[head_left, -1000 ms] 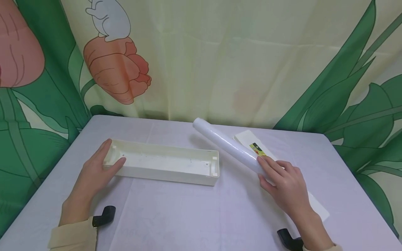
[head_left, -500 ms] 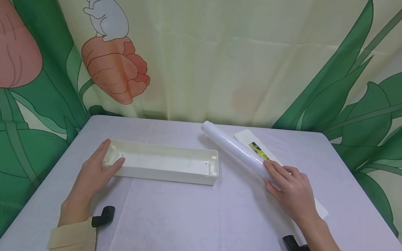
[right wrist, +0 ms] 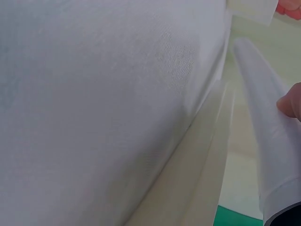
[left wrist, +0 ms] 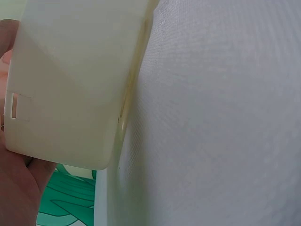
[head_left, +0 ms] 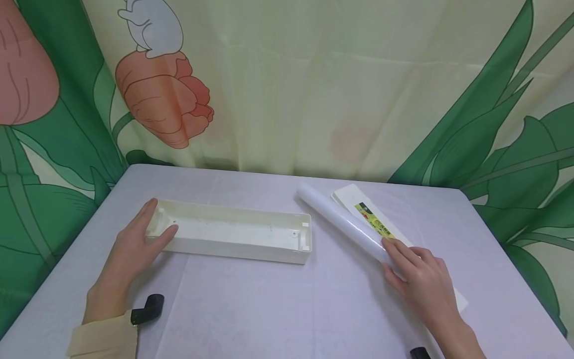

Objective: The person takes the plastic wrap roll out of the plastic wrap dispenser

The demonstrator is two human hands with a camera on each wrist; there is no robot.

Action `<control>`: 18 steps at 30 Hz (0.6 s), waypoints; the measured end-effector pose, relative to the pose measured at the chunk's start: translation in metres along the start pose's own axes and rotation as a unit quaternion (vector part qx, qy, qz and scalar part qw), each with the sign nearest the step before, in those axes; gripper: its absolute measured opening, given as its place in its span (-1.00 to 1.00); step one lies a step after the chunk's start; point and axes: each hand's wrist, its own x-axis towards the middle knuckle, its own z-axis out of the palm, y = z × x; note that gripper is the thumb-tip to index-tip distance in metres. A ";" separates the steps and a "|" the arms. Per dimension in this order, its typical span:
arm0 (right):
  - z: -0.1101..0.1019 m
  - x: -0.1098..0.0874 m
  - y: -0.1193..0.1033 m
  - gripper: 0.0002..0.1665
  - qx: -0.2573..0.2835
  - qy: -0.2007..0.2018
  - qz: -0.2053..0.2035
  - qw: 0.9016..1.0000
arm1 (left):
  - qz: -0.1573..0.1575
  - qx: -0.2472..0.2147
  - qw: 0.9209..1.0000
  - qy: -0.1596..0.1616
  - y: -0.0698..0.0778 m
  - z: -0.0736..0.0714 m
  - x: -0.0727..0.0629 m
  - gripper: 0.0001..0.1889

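A long, lidless off-white plastic box point(head_left: 242, 249) lies on the table in the head view. My left hand point(head_left: 134, 249) grips its left end, thumb over the near rim and fingers at the far corner. The box's end wall point(left wrist: 70, 89) fills much of the left wrist view. My right hand point(head_left: 423, 279) holds a roll of clear plastic film point(head_left: 343, 222) by its near end, slanting above the table. Its hollow end point(right wrist: 287, 216) shows dark in the right wrist view. Behind and beneath the roll lies a long white lid point(head_left: 350, 196), partly covered by hand and roll.
A white cloth covers the table point(head_left: 251, 309). The lid bears a yellow-green label point(head_left: 373, 220). A printed curtain point(head_left: 287, 99) hangs right behind the table's far edge. Black camera mounts point(head_left: 149, 309) sit at both wrists.
My right hand has drawn the film roll right and toward me, away from the box, and more of the lid's label shows. The left hand and box stay in place.
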 end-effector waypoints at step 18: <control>-0.008 -0.012 0.000 -0.22 -0.026 -0.019 0.028 0.999 | -0.002 -0.002 1.000 0.003 0.000 0.000 0.000 -0.09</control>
